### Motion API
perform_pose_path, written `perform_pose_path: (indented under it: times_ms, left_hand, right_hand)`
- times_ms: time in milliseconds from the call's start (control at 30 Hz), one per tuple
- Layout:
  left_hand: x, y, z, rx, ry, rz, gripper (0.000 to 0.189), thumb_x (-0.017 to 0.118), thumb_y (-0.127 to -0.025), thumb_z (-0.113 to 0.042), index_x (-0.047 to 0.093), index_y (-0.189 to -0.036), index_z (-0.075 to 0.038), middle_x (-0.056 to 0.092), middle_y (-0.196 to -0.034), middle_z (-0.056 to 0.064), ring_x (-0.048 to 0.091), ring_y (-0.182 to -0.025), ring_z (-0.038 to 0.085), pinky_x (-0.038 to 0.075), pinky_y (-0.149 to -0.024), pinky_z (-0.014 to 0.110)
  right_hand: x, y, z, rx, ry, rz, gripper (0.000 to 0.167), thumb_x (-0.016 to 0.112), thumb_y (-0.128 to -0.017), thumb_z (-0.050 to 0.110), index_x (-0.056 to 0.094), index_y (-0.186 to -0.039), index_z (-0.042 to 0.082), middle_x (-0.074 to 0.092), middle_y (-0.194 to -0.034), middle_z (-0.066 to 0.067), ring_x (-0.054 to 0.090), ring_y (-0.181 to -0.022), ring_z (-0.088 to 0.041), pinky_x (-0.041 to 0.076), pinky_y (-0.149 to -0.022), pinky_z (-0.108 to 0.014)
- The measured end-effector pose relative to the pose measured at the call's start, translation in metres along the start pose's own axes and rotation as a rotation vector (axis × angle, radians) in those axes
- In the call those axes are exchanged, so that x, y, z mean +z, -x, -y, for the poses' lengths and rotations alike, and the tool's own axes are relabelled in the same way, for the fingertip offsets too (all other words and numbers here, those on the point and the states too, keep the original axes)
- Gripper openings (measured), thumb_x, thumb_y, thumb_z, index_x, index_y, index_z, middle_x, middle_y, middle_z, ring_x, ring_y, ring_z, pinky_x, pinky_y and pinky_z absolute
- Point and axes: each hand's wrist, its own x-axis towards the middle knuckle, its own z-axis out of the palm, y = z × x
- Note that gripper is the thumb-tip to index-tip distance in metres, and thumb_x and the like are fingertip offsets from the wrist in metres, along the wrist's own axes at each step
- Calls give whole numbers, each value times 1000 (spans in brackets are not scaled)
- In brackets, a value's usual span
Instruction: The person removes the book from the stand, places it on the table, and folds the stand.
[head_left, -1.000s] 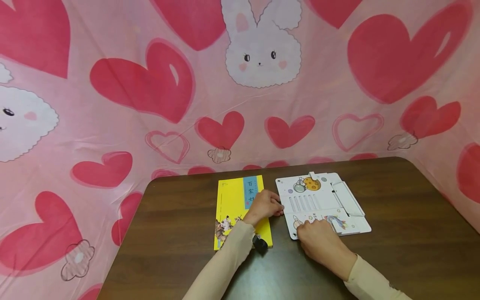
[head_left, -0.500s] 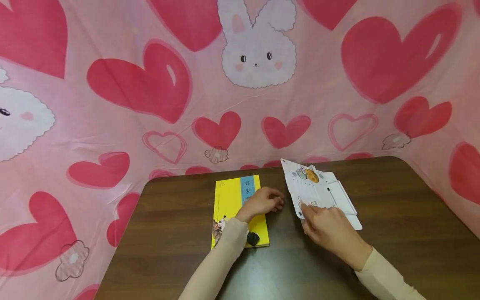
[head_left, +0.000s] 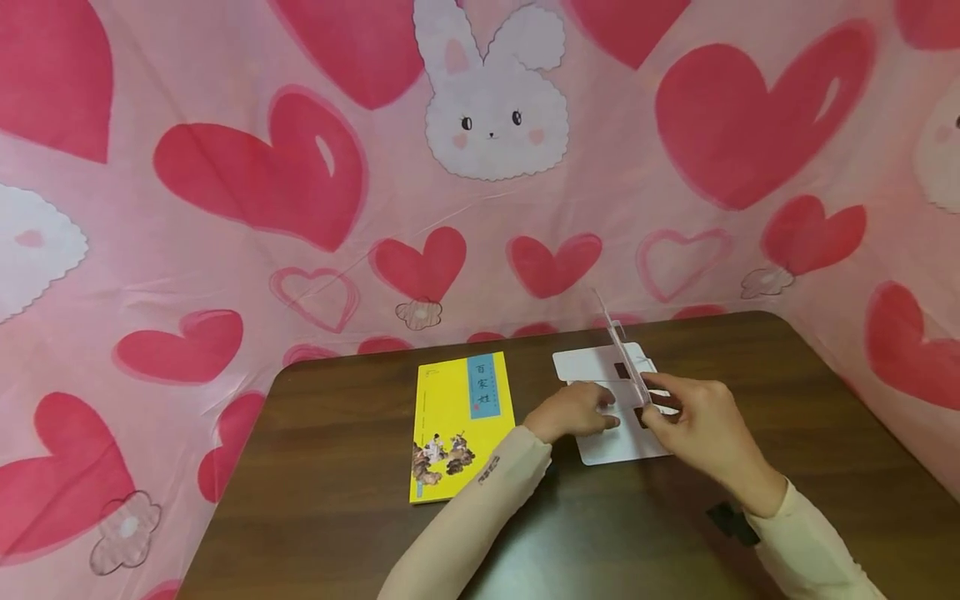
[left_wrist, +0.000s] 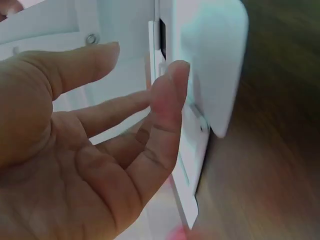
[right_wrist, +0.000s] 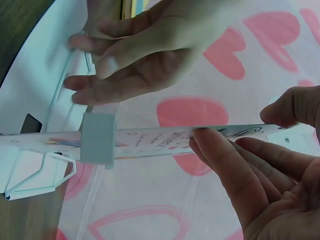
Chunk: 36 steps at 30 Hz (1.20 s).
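Note:
A white folding book stand (head_left: 618, 448) with cartoon space prints lies on the table. Its printed panel (right_wrist: 150, 142) is raised nearly upright from the flat base, seen almost edge-on in the head view. My right hand (head_left: 705, 425) pinches the near edge of that panel between thumb and fingers. Over the base hovers my left hand (head_left: 573, 412), its fingers loosely bent and holding nothing. In the left wrist view its fingertips (left_wrist: 167, 95) are close to the white base; whether they touch it I cannot tell.
A yellow book (head_left: 450, 417) with a blue title strip lies flat left of the stand, partly behind my left sleeve. The brown wooden table (head_left: 337, 467) meets a pink cloth backdrop (head_left: 337, 217) with hearts and rabbits along its back edge.
My right hand has lifted the stand's printed panel from flat to nearly upright, swinging it rightward. My left hand has moved right, from over the yellow book to above the stand's base.

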Motion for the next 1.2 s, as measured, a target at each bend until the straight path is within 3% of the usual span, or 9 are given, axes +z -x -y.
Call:
perform_pose_path:
  times_ms: [167, 467, 1200]
  left_hand:
    - [3, -12, -5, -22, -12, -2, 33, 76, -94, -29, 76, -123, -13, 78, -112, -4, 68, -97, 7, 54, -86, 19]
    - [11, -19, -1, -102, 100, -73, 12, 79, -91, -25, 80, -97, -14, 74, -88, -6, 59, -74, 7, 47, -64, 19]
    - [14, -22, -5, -82, 87, -97, 12, 80, -89, -22, 80, -96, -13, 76, -89, -5, 58, -75, 6, 45, -65, 16]
  right_hand:
    - [-6, -6, -4, 35, -47, 38, 32, 74, -73, -4, 78, -104, -5, 80, -89, -19, 58, -66, 12, 44, -49, -9]
    - [-10, -9, -7, 76, -80, 82, 33, 77, -74, -4, 78, -107, -4, 80, -91, -19, 61, -69, 12, 45, -51, -9]
    - [-14, -5, -7, 101, -64, 82, 33, 76, -74, -2, 79, -107, -3, 80, -91, -18, 59, -66, 5, 43, -51, -10]
